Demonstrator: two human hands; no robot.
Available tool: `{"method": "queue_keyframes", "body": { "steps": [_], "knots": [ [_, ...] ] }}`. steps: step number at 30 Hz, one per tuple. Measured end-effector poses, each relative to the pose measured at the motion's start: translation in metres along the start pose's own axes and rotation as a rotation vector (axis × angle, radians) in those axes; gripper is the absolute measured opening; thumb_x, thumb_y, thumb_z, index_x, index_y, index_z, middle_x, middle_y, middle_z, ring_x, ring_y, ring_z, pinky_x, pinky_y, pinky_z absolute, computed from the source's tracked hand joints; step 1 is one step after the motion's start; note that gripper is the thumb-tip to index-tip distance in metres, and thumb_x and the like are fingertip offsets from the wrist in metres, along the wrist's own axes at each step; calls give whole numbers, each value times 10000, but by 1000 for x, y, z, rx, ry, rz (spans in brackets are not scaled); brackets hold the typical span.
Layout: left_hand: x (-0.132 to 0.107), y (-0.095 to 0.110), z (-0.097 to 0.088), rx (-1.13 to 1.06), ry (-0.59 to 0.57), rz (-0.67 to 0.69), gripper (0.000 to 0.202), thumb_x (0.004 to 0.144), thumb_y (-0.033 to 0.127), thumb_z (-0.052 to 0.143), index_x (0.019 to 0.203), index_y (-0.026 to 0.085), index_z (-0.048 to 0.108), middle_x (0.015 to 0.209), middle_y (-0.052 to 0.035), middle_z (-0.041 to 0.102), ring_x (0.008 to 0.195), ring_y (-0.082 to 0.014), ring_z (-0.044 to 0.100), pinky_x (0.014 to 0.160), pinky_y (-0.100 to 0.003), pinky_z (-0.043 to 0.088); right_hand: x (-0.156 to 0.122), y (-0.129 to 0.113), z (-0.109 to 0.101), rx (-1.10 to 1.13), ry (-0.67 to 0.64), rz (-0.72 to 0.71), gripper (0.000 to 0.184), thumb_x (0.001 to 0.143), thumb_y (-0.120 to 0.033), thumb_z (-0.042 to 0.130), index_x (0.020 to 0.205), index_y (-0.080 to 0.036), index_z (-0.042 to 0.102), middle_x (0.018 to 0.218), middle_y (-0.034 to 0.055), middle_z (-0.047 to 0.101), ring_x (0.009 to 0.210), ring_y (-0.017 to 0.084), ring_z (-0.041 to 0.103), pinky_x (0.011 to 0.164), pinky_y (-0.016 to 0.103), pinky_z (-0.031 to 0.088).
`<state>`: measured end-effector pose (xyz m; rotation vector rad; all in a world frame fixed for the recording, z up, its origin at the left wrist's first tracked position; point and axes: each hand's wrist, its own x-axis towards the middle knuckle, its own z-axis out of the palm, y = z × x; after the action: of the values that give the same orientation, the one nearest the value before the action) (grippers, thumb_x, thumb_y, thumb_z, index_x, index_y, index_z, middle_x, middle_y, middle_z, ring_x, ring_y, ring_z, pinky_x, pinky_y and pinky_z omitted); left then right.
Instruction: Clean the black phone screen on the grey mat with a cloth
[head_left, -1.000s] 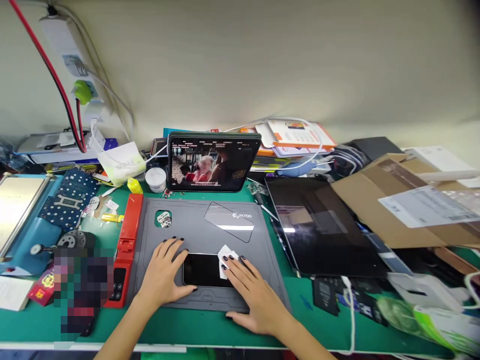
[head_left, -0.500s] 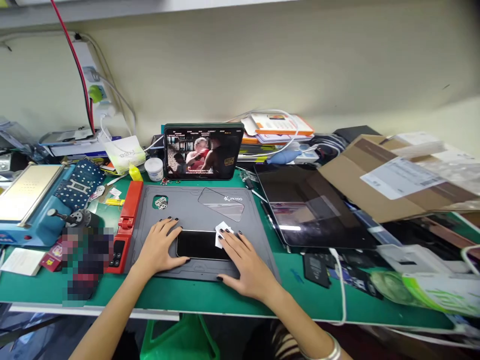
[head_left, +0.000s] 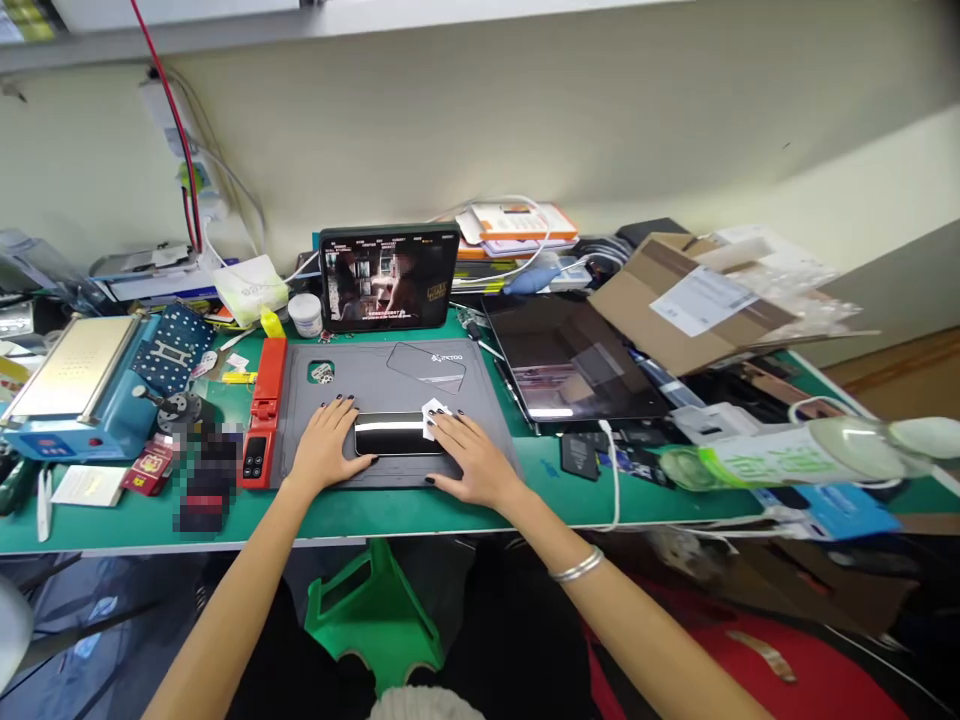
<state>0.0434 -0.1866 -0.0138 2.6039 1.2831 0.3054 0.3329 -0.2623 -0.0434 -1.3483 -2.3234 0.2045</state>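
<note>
Phone: you had the phone (head_left: pixel 397 436) lying flat and face up on the lower middle of the grey mat (head_left: pixel 337 368), its black glass glossy, with a bright streak of reflected light across it.

Left hand: your left hand (head_left: pixel 324 447) lay open beside the phone's left end, fingers spread on the mat and thumb reaching to the phone's lower edge, gripping nothing.

Right hand: your right hand (head_left: pixel 476 462) lay open over the phone's right end, its fingers on a white wipe (head_left: pixel 433 420); I can't tell whether they were pressing it. A metal bracelet (head_left: pixel 576 565) circled your wrist.

Hands: they were apart, with the phone between them, and neither was clamped on it.

Mat: a clear sheet of glass (head_left: pixel 426 367) lay above the phone, well clear of your hands. A red tool case (head_left: pixel 262 420) ran along the mat's left edge.

Bench: a tablet (head_left: pixel 388 278) showing a video stood behind the mat, a large dark screen (head_left: pixel 570 358) lay to the right, and a blue heating machine (head_left: pixel 82 390) sat to the left.
</note>
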Motion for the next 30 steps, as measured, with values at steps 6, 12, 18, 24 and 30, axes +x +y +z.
{"method": "queue_keyframes", "body": {
  "steps": [6,12,18,24,30],
  "knots": [
    [0,0,-5,4,16,-8,702,772,515,720,1345,162,524,1499,-142,444,1418,-331,360,1185,-513,279,4,-3,1,-5,52,19,621,913,-415,592,1436,-117,440,1460,202,460,1359,334,425,1124,593,308],
    [2,-1,-7,-15,26,3,721,746,515,747,1345,181,527,1477,-141,470,1401,-343,379,1153,-528,319,5,-5,-1,9,84,24,644,898,-356,578,1475,-128,406,1456,192,469,1355,324,437,1129,592,322],
    [4,-1,-2,-39,31,-6,677,764,526,731,1326,203,537,1497,-114,450,1410,-342,362,1148,-536,322,1,-2,-1,24,152,42,614,905,-373,601,1456,-150,445,1441,162,495,1347,315,452,1139,588,324],
    [4,1,0,-68,28,1,680,745,511,762,1315,208,550,1499,-112,452,1413,-338,364,1157,-542,315,4,-4,6,7,242,122,481,955,-372,572,1376,-142,542,1374,158,563,1310,316,496,1132,591,339],
    [4,-4,-1,-88,49,-12,687,672,471,834,1263,220,591,1462,-113,498,1384,-341,411,1140,-537,344,37,-51,7,-28,68,106,466,956,-374,540,1309,-74,587,1427,180,501,1330,327,469,1136,584,325]
  ]
}}
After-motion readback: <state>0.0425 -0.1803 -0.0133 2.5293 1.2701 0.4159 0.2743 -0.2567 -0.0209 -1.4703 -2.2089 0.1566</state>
